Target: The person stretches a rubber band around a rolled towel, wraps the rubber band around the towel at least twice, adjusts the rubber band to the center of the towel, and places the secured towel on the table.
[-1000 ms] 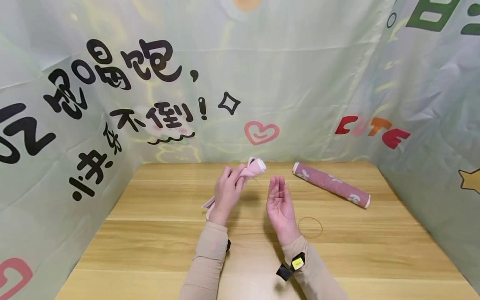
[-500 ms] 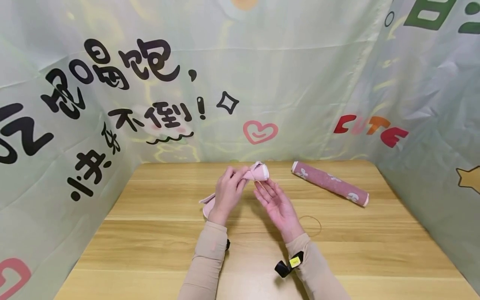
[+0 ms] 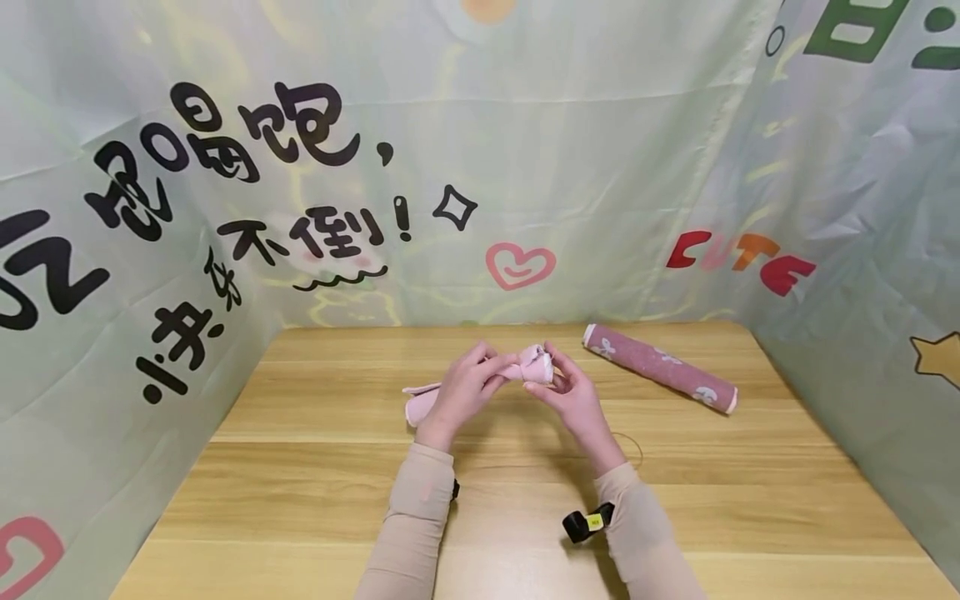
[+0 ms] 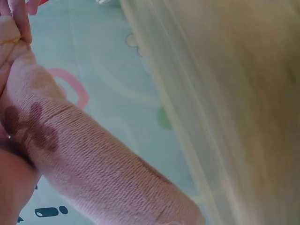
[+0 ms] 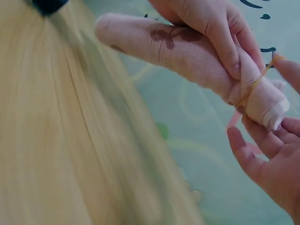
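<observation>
Desk [image 3: 315, 492]: pale wood-grain planks, matte, running left to right, enclosed on three sides by a light green printed backdrop [image 3: 600, 167] bearing black characters, a pink heart [image 3: 521, 264] and red-orange letters. Left hand [image 3: 463, 392] grips a rolled pale pink towel [image 3: 420, 404] raised above the middle of the desk, fingers [image 5: 225, 42] curled round the roll near its far end. Right hand [image 3: 567, 390] meets that same end; its fingers pinch a thin tan rubber band [image 5: 253, 86] looped round the roll just short of the tip, thumb and palm beneath. A second rolled towel [image 3: 660, 368], darker pink with white motifs, lies flat on the desk at far right, well apart from the hands. A loose rubber band [image 3: 633, 446] lies on the desk beside the right forearm, partly hidden by it. Beige sleeves [image 3: 408, 533] cover both forearms.
</observation>
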Tool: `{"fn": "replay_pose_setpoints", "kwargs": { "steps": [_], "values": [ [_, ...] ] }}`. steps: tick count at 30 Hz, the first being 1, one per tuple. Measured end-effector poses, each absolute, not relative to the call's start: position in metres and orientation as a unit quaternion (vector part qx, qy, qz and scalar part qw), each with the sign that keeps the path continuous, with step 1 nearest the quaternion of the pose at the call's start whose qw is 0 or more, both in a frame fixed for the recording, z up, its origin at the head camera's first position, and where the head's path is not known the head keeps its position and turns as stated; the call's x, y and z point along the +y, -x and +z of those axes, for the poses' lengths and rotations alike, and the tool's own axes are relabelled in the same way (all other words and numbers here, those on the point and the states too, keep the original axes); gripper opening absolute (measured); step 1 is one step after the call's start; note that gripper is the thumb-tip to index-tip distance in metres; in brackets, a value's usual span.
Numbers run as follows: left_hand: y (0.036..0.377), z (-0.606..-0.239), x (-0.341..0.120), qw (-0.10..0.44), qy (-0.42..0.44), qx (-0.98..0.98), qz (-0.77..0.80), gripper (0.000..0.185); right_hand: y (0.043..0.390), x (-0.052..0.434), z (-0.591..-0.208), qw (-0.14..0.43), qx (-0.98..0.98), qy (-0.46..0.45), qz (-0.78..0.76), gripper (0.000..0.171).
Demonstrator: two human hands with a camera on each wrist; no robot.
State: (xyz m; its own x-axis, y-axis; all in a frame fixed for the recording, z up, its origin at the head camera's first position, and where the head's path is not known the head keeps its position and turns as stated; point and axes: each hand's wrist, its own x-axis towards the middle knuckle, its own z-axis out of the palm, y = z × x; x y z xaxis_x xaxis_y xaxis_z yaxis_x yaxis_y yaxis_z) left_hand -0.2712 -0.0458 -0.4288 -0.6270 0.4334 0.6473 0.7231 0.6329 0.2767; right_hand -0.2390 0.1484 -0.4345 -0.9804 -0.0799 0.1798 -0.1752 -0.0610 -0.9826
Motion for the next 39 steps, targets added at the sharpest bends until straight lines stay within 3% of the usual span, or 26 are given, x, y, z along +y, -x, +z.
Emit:
{"fn": "replay_pose_setpoints", "kwargs": {
  "steps": [6,10,13,25,39],
  "values": [
    [0.268,-0.427,-0.043,0.221,0.345,-0.874,-0.261,0.024,0.236,0.151,-0.429,0.111,-0.810,-0.149,0.556,0.076],
    [0.267,-0.429,-0.042,0.197,0.351,-0.879,-0.255,0.027,0.233,0.151,-0.428,0.197,-0.869,-0.184,0.415,0.072],
    [0.267,-0.431,-0.041,0.191,0.356,-0.877,-0.259,0.028,0.232,0.150,-0.428,0.231,-0.879,-0.197,0.368,0.067],
    [0.265,-0.430,-0.035,0.205,0.363,-0.851,-0.318,0.026,0.233,0.147,-0.435,0.214,-0.876,-0.151,0.404,0.052],
    [0.265,-0.428,-0.032,0.177,0.348,-0.855,-0.342,0.026,0.237,0.147,-0.437,0.186,-0.859,-0.107,0.465,0.044]
  ]
}}
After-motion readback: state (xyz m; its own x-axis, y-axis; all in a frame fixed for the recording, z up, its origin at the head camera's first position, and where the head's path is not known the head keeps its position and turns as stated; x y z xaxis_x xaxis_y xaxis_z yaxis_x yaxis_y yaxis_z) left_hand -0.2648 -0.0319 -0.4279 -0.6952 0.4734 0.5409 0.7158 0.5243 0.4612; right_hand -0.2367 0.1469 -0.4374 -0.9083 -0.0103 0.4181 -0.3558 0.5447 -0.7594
